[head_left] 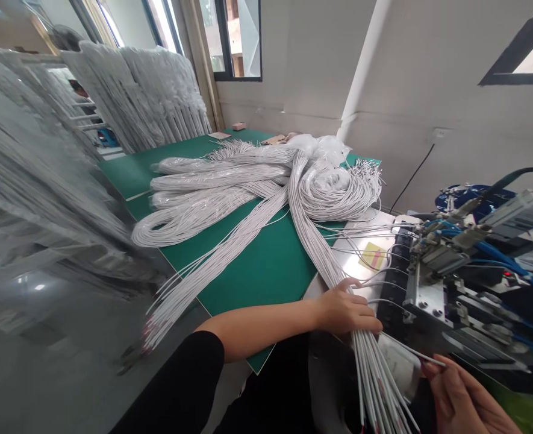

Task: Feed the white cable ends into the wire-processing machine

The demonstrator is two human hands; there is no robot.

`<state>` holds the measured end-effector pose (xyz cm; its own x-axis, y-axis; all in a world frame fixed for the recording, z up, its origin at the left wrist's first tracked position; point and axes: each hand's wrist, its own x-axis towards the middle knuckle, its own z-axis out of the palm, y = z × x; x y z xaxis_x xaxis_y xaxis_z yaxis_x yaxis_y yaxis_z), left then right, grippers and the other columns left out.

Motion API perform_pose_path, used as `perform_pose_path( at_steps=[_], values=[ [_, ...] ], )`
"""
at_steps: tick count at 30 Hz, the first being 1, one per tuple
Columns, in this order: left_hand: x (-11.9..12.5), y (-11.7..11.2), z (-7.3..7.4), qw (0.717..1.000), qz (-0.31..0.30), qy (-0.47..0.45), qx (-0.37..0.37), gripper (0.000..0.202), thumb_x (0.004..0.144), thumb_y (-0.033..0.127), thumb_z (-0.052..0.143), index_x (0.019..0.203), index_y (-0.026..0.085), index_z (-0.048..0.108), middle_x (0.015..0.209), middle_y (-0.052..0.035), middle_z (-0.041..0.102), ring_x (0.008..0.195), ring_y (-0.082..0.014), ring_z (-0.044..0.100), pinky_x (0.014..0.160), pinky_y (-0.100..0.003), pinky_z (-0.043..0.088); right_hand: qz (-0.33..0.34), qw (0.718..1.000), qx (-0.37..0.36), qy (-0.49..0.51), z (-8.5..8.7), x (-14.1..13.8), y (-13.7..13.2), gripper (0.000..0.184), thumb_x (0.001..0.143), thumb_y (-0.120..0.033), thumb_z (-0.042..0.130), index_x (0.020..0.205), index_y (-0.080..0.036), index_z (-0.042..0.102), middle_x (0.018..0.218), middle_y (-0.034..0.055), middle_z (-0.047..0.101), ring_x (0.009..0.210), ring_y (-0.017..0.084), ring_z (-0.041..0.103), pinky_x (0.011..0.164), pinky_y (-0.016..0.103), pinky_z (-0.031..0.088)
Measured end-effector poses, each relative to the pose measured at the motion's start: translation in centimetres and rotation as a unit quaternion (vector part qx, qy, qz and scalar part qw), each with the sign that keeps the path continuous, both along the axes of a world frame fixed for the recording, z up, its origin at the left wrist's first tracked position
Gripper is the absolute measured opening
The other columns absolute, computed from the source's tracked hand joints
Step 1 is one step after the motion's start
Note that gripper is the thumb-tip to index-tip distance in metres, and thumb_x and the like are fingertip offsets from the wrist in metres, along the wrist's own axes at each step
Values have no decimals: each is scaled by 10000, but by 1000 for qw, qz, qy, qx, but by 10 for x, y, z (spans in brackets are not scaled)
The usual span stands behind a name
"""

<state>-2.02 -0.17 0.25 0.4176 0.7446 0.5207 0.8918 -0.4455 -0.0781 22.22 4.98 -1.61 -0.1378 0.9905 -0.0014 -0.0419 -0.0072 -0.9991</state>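
Note:
My left hand (pixel 350 308) is closed around a thick bundle of white cables (pixel 311 238) that runs from the table to the near edge. Below this hand, the loose cable ends with reddish tips hang down over my lap. At the lower right, my right hand (pixel 460 389) pinches the end of a single white cable (pixel 413 351), which stretches away from the bundle. Close to both hands stands a machine (pixel 429 295) with metal clamps and blue tubes, and several thin white cables lead into its dark front edge.
A green table (pixel 261 265) carries coiled, plastic-wrapped cable bundles (pixel 194 211) and another loose bundle (pixel 221 259) overhanging its left edge. Plastic-covered cables hang on racks (pixel 144 96) at the left. A yellow label (pixel 373 256) lies on the white machine surface. A person sits behind the racks.

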Motion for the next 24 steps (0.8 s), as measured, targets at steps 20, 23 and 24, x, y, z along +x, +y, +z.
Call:
perform_pose_path(
  at_steps=[20, 23, 24],
  values=[
    [2, 4, -8, 998, 52, 15, 35, 255, 969, 250, 430, 1048, 278, 671, 880, 1, 676, 904, -137, 557, 1016, -448, 228, 5, 902, 79, -425, 12, -9, 36, 439, 656, -599, 546, 793, -210, 697, 658, 60, 707, 684, 278, 657, 596, 332, 445],
    [2, 4, -8, 997, 58, 11, 39, 262, 961, 219, 423, 1029, 260, 672, 850, -1, 668, 895, -144, 552, 1009, -452, 232, 15, 911, 84, -405, -1, -8, 43, 459, 624, -622, 557, 759, -205, 693, 649, 66, 702, 636, 279, 640, 572, 335, 439],
    [3, 4, -8, 997, 60, 9, 38, 263, 957, 213, 421, 1029, 256, 670, 843, -3, 668, 889, -145, 551, 1006, -452, 233, 17, 916, 87, -391, -6, -8, 45, 466, 620, -627, 564, 756, -200, 694, 656, 70, 703, 626, 276, 636, 561, 331, 437]
  ],
)
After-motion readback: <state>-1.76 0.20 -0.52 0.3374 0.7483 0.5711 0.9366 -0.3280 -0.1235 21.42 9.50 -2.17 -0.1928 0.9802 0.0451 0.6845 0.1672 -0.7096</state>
